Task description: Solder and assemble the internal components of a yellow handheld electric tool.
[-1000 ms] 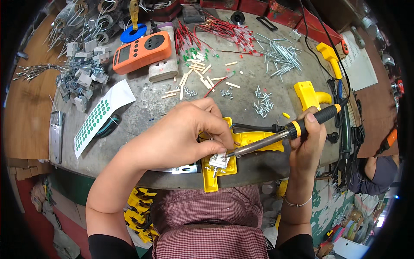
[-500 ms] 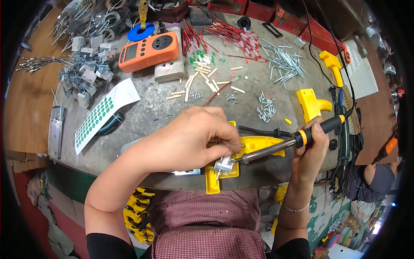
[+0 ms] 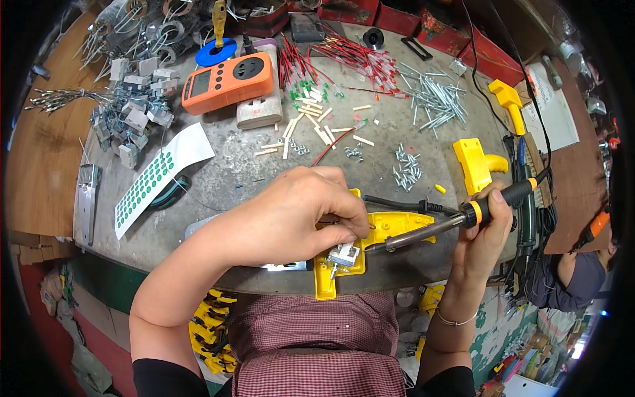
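My right hand (image 3: 486, 228) grips a soldering iron (image 3: 426, 233) by its black and orange handle. The metal shaft points left, with its tip just right of a small white and metal component (image 3: 344, 255) and apart from it. This component rests on a yellow plastic half shell (image 3: 397, 223) near the table's front edge. Above the component, my left hand (image 3: 307, 215) is closed, thumb and fingers pinched together at its upper side; what they hold is hidden. A black cord (image 3: 390, 202) runs to the right behind the shell. A red wire (image 3: 334, 147) sticks out behind my left hand.
An orange meter (image 3: 228, 83) and a sheet of green round stickers (image 3: 162, 175) lie left. Small screws (image 3: 407, 169), long metal pins (image 3: 436, 99) and red-wired parts (image 3: 360, 59) spread behind. Yellow shell pieces (image 3: 473, 162) and cables stand right; another person (image 3: 562, 281) is beyond.
My right hand has drawn the soldering iron back to the right, so its tip has come away from the component. My left hand stays nearly still.
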{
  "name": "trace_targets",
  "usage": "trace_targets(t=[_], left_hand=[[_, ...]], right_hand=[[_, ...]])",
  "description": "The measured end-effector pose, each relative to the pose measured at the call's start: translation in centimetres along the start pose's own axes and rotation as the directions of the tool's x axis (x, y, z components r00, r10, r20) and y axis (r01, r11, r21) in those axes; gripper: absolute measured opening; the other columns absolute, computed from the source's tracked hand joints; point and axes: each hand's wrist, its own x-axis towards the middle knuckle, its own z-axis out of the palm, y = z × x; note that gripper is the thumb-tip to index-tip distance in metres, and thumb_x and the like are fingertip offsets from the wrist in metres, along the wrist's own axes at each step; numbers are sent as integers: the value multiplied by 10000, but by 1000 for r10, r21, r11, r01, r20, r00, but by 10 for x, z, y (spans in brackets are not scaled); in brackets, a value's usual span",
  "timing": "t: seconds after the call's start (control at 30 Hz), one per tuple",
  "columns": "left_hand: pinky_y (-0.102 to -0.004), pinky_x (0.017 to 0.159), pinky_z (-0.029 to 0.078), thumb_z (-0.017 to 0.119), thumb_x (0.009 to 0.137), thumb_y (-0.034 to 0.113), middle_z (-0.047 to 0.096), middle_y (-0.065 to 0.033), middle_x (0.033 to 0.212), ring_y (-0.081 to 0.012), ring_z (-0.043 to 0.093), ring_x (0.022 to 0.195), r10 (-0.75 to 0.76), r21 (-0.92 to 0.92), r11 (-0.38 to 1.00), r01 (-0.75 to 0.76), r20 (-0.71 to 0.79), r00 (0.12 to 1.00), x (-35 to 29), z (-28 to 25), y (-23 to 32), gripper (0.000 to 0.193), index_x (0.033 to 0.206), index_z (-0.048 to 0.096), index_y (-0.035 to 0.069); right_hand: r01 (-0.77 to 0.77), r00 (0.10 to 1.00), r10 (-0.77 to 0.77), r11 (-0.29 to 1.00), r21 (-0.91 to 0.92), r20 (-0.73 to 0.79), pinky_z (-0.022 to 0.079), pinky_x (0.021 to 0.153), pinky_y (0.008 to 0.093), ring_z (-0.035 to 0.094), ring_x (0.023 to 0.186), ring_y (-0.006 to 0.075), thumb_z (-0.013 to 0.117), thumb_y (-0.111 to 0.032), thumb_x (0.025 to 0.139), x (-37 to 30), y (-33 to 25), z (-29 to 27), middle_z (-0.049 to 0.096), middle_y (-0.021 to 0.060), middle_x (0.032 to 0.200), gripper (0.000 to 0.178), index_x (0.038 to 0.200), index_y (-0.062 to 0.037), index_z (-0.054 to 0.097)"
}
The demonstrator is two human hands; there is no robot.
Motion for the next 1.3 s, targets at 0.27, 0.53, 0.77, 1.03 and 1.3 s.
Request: trace_targets(t=[0.27, 0.53, 0.77, 1.03, 1.3], left_hand=[[-344, 750, 500, 754, 737, 52, 711, -38, 834, -216, 607, 805, 44, 21, 999, -44, -15, 999, 3, -2, -2, 124, 859, 729, 47], [-347, 731, 497, 713, 789, 84, 706, -36, 820, -230, 601, 789, 85, 51, 995, -85, -7, 996, -2, 1, -6, 74, 859, 725, 65], [-348, 726, 499, 714, 782, 79, 698, -44, 813, -236, 612, 810, 55, 16, 998, -54, -21, 998, -9, 3, -9, 69, 852, 716, 75], [-349, 714, 498, 705, 743, 26, 705, -39, 821, -242, 604, 795, 115, 3, 993, -115, -26, 993, 3, 4, -9, 120, 858, 706, 62], [-341, 733, 499, 735, 717, 33, 708, -39, 840, -237, 592, 786, 36, 33, 999, -35, -24, 999, -6, -2, -16, 177, 890, 727, 70]], right_hand=[[44, 999, -44, 999, 3, -5, 257, 389, 178, 336, 412, 31, 557, -254, 919, 12, -11, -4, 487, 23, 626, 233, 815, -57, 490], [243, 969, -241, 969, 30, -56, 312, 438, 142, 468, 527, 24, 624, -245, 940, 58, -50, 52, 590, 23, 758, 220, 1023, -42, 607], [497, 760, -405, 866, -52, 509, 489, 742, 264, 611, 786, 106, 681, -156, 879, 133, 4, 183, 682, 42, 843, 199, 1027, -23, 674], [431, 796, -182, 841, -329, 577, 523, 870, 295, 683, 965, 214, 508, 27, 811, 187, 53, 197, 695, 171, 1092, 482, 1291, 33, 551], [70, 850, 117, 942, -329, 514, 481, 648, 217, 602, 783, 100, 575, 21, 869, -11, -33, 62, 659, 145, 1047, 254, 1120, 35, 533]])
